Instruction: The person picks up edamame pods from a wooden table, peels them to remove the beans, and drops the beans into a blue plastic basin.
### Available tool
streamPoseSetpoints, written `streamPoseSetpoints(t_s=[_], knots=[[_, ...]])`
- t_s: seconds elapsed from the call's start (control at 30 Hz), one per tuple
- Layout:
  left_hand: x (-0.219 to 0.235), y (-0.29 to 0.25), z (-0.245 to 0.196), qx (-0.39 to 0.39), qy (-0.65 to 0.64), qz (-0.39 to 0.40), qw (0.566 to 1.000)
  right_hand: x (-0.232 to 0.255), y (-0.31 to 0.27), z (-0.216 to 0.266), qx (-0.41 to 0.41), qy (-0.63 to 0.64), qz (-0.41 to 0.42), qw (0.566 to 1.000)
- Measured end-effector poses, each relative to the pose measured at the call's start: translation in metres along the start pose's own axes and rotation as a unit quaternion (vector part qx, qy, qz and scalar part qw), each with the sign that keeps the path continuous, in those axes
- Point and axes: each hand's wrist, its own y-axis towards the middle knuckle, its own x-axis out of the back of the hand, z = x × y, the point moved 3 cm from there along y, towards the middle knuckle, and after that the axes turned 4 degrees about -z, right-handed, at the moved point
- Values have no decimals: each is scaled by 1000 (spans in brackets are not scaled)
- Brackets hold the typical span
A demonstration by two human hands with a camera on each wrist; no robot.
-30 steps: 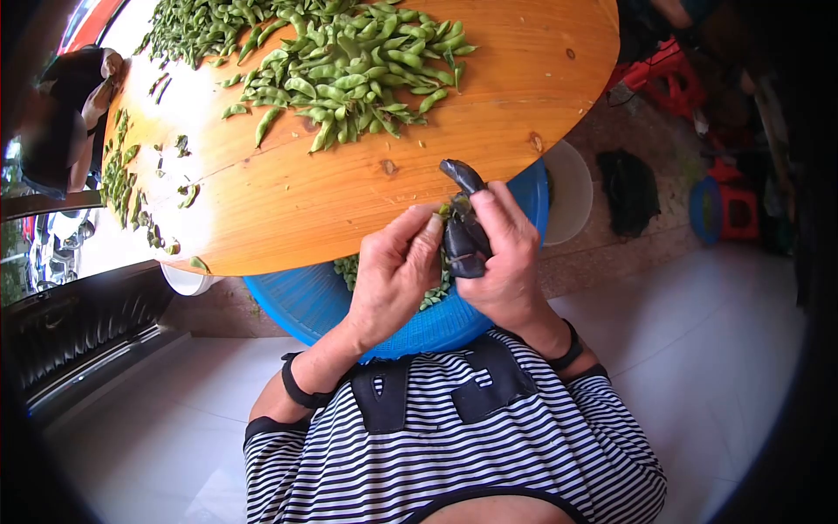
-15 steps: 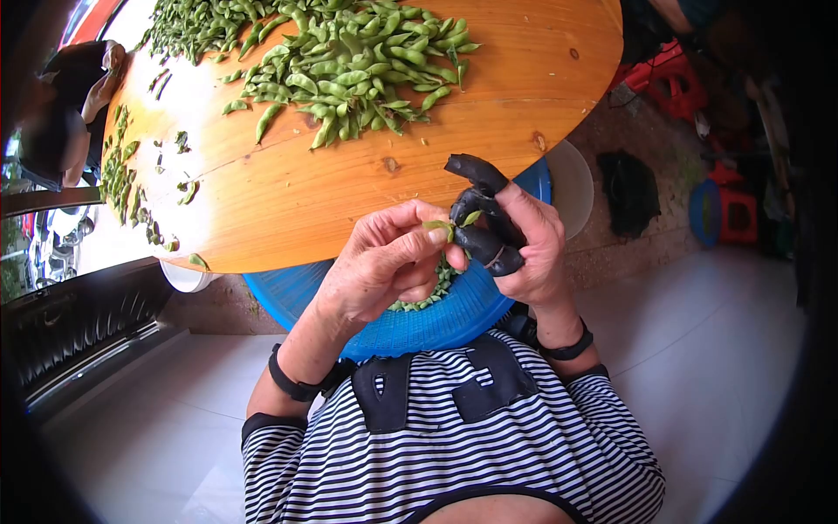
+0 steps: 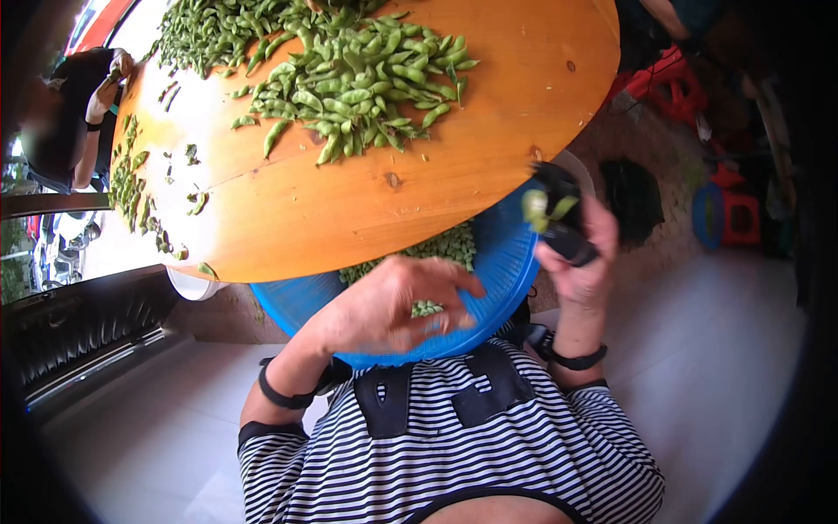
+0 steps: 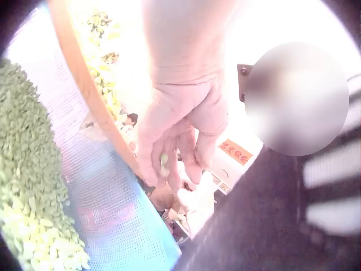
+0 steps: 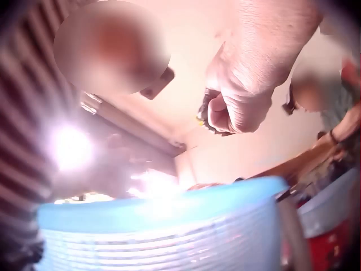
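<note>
My right hand (image 3: 583, 251), black covers (image 3: 569, 242) on its fingers, holds a green bean pod (image 3: 536, 210) to the right of the blue basket (image 3: 499, 297). In the right wrist view its fingers are curled, with a yellow-green bit showing at the black tips. Blurred by motion, my left hand (image 3: 397, 301) hovers over the basket with loosely bent fingers. A small pale green spot (image 4: 164, 160) shows among those fingers in the left wrist view. Shelled green beans (image 3: 454, 249) lie in the basket, partly hidden by the hand and the table.
On the wooden table (image 3: 489, 113) are a big heap of bean pods (image 3: 367, 87) and scattered pods (image 3: 131, 188) at its left edge. A white bucket (image 3: 189, 284) stands below left. Another person's arm (image 3: 94, 113) is at the far left. Red stools (image 3: 738, 214) stand at right.
My hands were together at the pod; they have parted. The right moved right with the green pod at its fingers, while the left came back lower over the basket, its pinch loosened.
</note>
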Motion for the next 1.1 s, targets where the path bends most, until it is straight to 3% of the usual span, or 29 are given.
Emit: streamPoseSetpoints(t_s=[0.03, 0.07, 0.1, 0.13, 0.2, 0.23, 0.3, 0.33, 0.37, 0.43, 0.57, 0.6, 0.67, 0.7, 0.73, 0.77, 0.87, 0.93, 1.0, 1.1], knots=[[4, 2, -6, -35, 35, 12, 999, 16, 4, 18, -50, -18, 7, 999], [10, 6, -16, -70, 69, 25, 995, 31, 3, 37, -39, -177, -27, 983], [20, 12, -22, -8, 87, -27, 996, 59, 8, 38, 30, -327, -8, 945], [31, 19, -24, 54, 103, -78, 990, 66, 14, 50, 76, -530, 31, 844], [55, 39, -17, -14, 338, -207, 918, 89, 14, 49, 56, -646, -22, 761], [64, 52, -15, -43, 416, -241, 876, 99, 14, 48, 59, -646, -23, 761], [76, 74, -6, -53, 495, -228, 837, 115, 11, 47, 73, -678, -81, 727], [77, 82, 1, -57, 538, -205, 816, 109, 10, 48, 74, -676, -83, 728], [76, 87, 8, -59, 539, -203, 815, 96, 9, 51, 100, -652, -73, 748], [74, 95, 19, -35, 614, -198, 763, 88, 10, 43, 133, -591, -62, 793], [73, 95, 17, -48, 580, -225, 781, 37, 13, 26, 91, -398, -57, 911], [70, 90, 6, -66, 541, -245, 802, 21, 12, 23, 73, -339, -46, 937], [60, 79, -15, -90, 498, -264, 821, -1, 15, 2, -40, -208, 41, 976], [57, 70, -19, 42, 329, -264, 906, -15, 17, 1, -70, -140, 52, 986], [52, 59, -16, 171, 142, -251, 942, -30, 17, 0, -100, -71, 63, 990], [50, 50, -7, 142, 120, -251, 950, -41, 18, -2, -127, -7, 68, 990], [39, 28, 6, 130, 18, -287, 949, -55, 15, -9, -124, -8, 127, 984], [39, 18, 6, 168, -45, -292, 941, -60, 13, -12, -136, 2, 142, 980], [38, 10, 9, 190, -80, -300, 931, -64, 14, -11, -86, -150, 156, 973], [37, 4, 9, 197, -138, -295, 925, -69, 15, -12, -33, -204, 152, 967]])
